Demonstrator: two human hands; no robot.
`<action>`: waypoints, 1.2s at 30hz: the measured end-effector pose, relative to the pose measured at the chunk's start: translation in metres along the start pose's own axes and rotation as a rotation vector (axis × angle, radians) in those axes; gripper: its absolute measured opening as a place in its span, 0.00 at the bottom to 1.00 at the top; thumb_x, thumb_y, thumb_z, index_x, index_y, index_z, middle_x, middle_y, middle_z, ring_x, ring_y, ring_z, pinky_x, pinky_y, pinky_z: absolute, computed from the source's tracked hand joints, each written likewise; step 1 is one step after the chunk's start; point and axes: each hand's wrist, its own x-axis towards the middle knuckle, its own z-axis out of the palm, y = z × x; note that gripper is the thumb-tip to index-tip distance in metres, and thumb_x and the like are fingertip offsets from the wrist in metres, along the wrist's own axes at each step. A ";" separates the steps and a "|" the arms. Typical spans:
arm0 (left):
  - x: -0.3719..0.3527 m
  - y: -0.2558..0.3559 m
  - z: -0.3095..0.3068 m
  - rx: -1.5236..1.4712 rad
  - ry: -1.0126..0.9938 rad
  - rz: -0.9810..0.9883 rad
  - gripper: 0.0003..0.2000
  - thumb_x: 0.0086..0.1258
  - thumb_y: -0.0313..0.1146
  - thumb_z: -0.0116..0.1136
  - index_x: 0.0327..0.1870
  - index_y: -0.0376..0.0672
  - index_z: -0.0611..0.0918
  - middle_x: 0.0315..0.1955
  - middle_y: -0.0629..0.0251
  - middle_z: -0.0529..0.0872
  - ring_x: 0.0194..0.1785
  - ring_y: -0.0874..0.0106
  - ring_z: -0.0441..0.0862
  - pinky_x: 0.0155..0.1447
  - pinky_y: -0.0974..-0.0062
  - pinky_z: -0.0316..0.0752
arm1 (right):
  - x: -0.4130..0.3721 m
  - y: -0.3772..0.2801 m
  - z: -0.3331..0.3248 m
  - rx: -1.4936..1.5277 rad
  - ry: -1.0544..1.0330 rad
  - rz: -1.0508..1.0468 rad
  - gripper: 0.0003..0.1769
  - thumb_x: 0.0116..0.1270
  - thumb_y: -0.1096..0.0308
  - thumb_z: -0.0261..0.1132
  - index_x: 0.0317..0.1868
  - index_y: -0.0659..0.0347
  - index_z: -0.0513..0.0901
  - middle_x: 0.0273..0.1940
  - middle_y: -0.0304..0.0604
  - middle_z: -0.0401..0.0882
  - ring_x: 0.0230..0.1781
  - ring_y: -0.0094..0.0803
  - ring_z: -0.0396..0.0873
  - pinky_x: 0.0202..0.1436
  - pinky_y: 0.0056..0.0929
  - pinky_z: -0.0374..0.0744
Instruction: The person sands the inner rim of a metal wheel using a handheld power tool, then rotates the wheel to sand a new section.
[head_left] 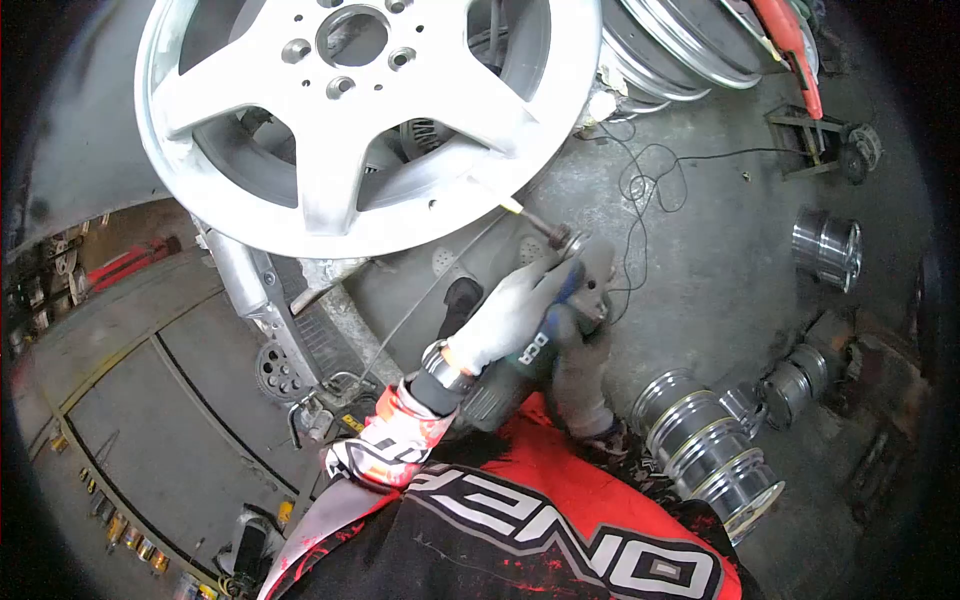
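A silver five-spoke alloy wheel [326,165] fills the upper left of the head view, its face towards me. In front of it is a dark power grinder [537,345] marked DCA. A thin shaft [538,222] with a pale tip runs from the tool's head up to the wheel's lower right rim. My left hand [500,318], in a white glove with a watch at the wrist, is wrapped over the front of the grinder. My right hand [582,380], in a greyish glove and slightly blurred, closes round the body from the other side.
More wheel rims [680,45] lean at the upper right beside a red tool [790,50]. A black cord [650,175] loops across the grey floor. Polished rims [700,440] stand stacked at lower right. A metal stand [245,285] is below the wheel.
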 end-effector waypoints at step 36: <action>0.020 -0.020 0.020 0.119 -0.011 0.318 0.19 0.75 0.30 0.52 0.63 0.32 0.77 0.57 0.41 0.80 0.56 0.45 0.81 0.59 0.58 0.77 | 0.008 -0.022 -0.009 -0.012 0.043 0.003 0.36 0.64 0.72 0.73 0.70 0.66 0.69 0.59 0.46 0.78 0.59 0.33 0.79 0.62 0.33 0.79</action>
